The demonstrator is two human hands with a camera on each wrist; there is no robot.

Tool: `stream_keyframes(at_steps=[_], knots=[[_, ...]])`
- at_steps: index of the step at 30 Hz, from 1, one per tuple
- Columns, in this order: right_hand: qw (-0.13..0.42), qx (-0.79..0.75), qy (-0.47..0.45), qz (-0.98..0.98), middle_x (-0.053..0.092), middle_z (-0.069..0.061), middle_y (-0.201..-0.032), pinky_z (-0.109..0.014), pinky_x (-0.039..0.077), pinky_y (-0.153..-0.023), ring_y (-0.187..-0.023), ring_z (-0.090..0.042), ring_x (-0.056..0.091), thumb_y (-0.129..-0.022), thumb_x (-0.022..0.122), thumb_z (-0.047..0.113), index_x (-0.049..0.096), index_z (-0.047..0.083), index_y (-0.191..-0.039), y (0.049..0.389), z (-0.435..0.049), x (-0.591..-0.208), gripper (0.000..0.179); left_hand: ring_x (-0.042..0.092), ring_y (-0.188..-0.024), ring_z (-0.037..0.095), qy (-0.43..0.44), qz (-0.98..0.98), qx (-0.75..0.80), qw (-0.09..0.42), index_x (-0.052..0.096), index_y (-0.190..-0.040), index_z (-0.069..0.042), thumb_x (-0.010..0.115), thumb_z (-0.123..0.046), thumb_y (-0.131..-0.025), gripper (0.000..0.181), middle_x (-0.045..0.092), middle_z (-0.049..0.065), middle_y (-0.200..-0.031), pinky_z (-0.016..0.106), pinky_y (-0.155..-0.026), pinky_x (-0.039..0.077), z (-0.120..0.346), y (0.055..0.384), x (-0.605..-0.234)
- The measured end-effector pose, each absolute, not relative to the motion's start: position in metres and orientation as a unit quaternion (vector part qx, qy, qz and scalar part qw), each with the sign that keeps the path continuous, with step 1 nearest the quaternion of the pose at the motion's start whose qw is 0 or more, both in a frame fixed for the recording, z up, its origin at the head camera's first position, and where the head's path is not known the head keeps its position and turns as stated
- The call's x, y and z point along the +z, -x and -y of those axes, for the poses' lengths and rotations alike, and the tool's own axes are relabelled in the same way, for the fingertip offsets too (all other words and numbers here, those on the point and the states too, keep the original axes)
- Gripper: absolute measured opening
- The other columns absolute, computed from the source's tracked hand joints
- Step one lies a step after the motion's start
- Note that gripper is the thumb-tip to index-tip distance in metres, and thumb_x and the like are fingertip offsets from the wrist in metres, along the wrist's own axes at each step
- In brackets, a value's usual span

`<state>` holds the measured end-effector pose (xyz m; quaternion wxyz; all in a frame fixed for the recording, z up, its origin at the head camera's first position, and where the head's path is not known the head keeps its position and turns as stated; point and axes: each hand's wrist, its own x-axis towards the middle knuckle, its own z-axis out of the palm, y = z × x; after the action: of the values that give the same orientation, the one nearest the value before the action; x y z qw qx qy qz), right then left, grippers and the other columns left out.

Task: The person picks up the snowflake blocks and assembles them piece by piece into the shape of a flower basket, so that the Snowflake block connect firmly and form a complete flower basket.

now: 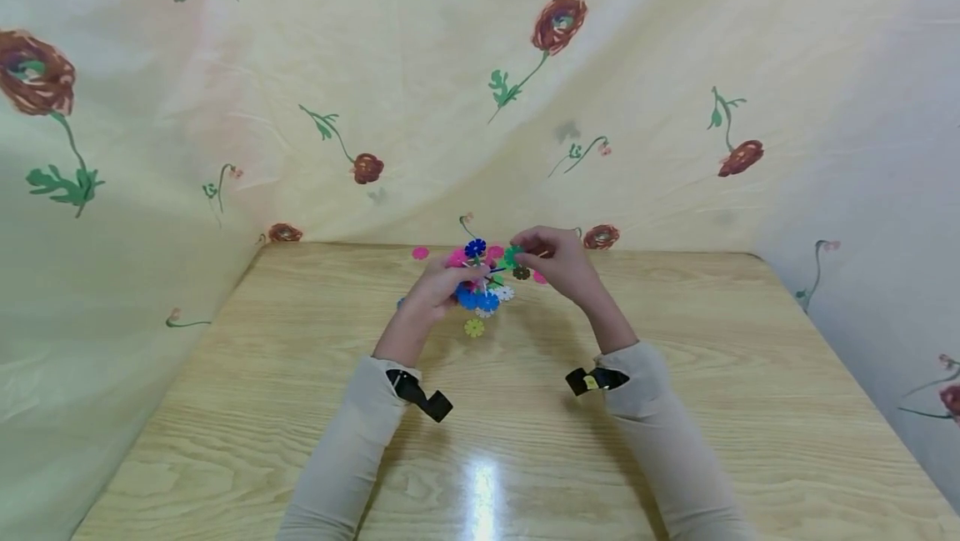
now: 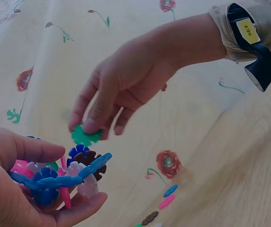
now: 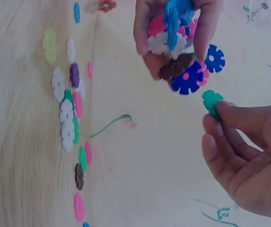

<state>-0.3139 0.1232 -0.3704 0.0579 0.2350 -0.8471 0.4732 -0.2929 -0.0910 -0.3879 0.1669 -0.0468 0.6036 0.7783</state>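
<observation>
My left hand (image 1: 438,283) holds a cluster of interlocked plastic snowflake discs in light blue (image 2: 62,180), dark blue (image 3: 188,78), white (image 3: 166,43), pink (image 3: 158,24) and brown (image 3: 175,66). Its thumb and fingers curl round the cluster, above the table. To the right of it, my right hand (image 1: 558,262) pinches a green snowflake disc (image 3: 212,101) between thumb and forefinger. That green disc is close beside the dark blue disc at the cluster's edge, with a small gap showing in the right wrist view. Part of the cluster is hidden by the left fingers.
Several loose discs lie on the wooden table (image 1: 510,424) beneath and behind the hands, among them a yellow disc (image 1: 474,328), a purple disc (image 3: 74,75) and a pink disc (image 1: 420,253). A flowered cloth (image 1: 435,91) hangs along the table's back edge.
</observation>
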Motion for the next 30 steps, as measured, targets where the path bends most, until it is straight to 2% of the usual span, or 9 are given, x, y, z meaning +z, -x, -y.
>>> stream_keyframes(at_steps=[3, 6, 10, 14, 19, 24, 27, 30], knots=[[0.09, 0.499, -0.234, 0.83, 0.074, -0.019, -0.105, -0.017, 0.055, -0.074, -0.089, -0.031, 0.071, -0.094, 0.072, 0.006, 0.073, 0.0, -0.112, 0.313, -0.116, -0.37, 0.019, 0.062, -0.071, 0.011, 0.04, -0.607, 0.775, 0.174, 0.06, -0.126, 0.003, 0.067, -0.006, -0.097, 0.031, 0.063, 0.001, -0.085, 0.02, -0.064, 0.054, 0.091, 0.293, -0.389], [0.106, 0.518, -0.235, 0.816, 0.075, -0.02, -0.103, -0.018, 0.057, -0.073, -0.089, -0.033, 0.072, -0.093, 0.073, 0.005, 0.074, 0.0, -0.11, 0.311, -0.111, -0.372, 0.018, 0.061, -0.063, 0.01, 0.033, -0.604, 0.776, 0.18, 0.062, -0.115, -0.001, 0.067, -0.005, -0.097, 0.02, 0.062, -0.001, -0.074, 0.02, -0.059, 0.052, 0.091, 0.293, -0.389], [0.103, 0.531, -0.232, 0.808, 0.075, -0.02, -0.103, -0.021, 0.058, -0.07, -0.088, -0.034, 0.071, -0.093, 0.073, 0.005, 0.075, 0.0, -0.109, 0.31, -0.109, -0.376, 0.017, 0.059, -0.06, 0.01, 0.024, -0.6, 0.778, 0.185, 0.063, -0.109, -0.004, 0.068, -0.004, -0.096, 0.013, 0.062, -0.002, -0.071, 0.02, -0.056, 0.05, 0.09, 0.294, -0.392], [0.103, 0.531, -0.231, 0.809, 0.075, -0.02, -0.104, -0.018, 0.057, -0.069, -0.088, -0.034, 0.072, -0.093, 0.073, 0.006, 0.075, -0.001, -0.11, 0.309, -0.108, -0.378, 0.019, 0.057, -0.059, 0.008, 0.018, -0.598, 0.779, 0.186, 0.064, -0.111, -0.002, 0.067, -0.004, -0.097, 0.015, 0.063, -0.003, -0.072, 0.019, -0.054, 0.048, 0.09, 0.294, -0.393], [0.108, 0.527, -0.232, 0.81, 0.076, -0.019, -0.104, -0.021, 0.058, -0.067, -0.081, -0.02, 0.072, -0.093, 0.073, 0.006, 0.077, 0.001, -0.109, 0.308, -0.107, -0.379, 0.017, 0.058, -0.061, 0.008, 0.021, -0.596, 0.781, 0.186, 0.063, -0.116, -0.003, 0.067, -0.005, -0.097, 0.02, 0.063, -0.003, -0.077, 0.019, -0.056, 0.049, 0.088, 0.293, -0.394], [0.112, 0.533, -0.232, 0.806, 0.076, -0.018, -0.102, -0.02, 0.057, -0.064, -0.072, -0.003, 0.066, -0.093, 0.073, 0.006, 0.078, 0.002, -0.107, 0.307, -0.103, -0.379, 0.015, 0.058, -0.062, 0.008, 0.018, -0.605, 0.775, 0.182, 0.064, -0.112, -0.005, 0.068, -0.009, -0.097, 0.016, 0.065, -0.003, -0.077, 0.02, -0.056, 0.048, 0.088, 0.293, -0.393], [0.125, 0.533, -0.232, 0.804, 0.076, -0.018, -0.1, -0.022, 0.058, -0.065, -0.068, -0.001, 0.064, -0.093, 0.073, 0.005, 0.079, 0.002, -0.105, 0.307, -0.1, -0.38, 0.014, 0.058, -0.057, 0.008, 0.008, -0.615, 0.77, 0.17, 0.065, -0.106, -0.006, 0.069, -0.008, -0.097, 0.01, 0.065, -0.004, -0.071, 0.02, -0.054, 0.049, 0.088, 0.293, -0.394], [0.137, 0.532, -0.232, 0.803, 0.076, -0.018, -0.097, -0.026, 0.058, -0.065, -0.068, -0.006, 0.064, -0.092, 0.074, 0.004, 0.08, 0.002, -0.103, 0.307, -0.098, -0.382, 0.013, 0.057, -0.053, 0.007, -0.001, -0.631, 0.76, 0.155, 0.065, -0.103, -0.004, 0.068, -0.007, -0.097, 0.008, 0.062, -0.005, -0.063, 0.02, -0.053, 0.048, 0.088, 0.292, -0.394]])
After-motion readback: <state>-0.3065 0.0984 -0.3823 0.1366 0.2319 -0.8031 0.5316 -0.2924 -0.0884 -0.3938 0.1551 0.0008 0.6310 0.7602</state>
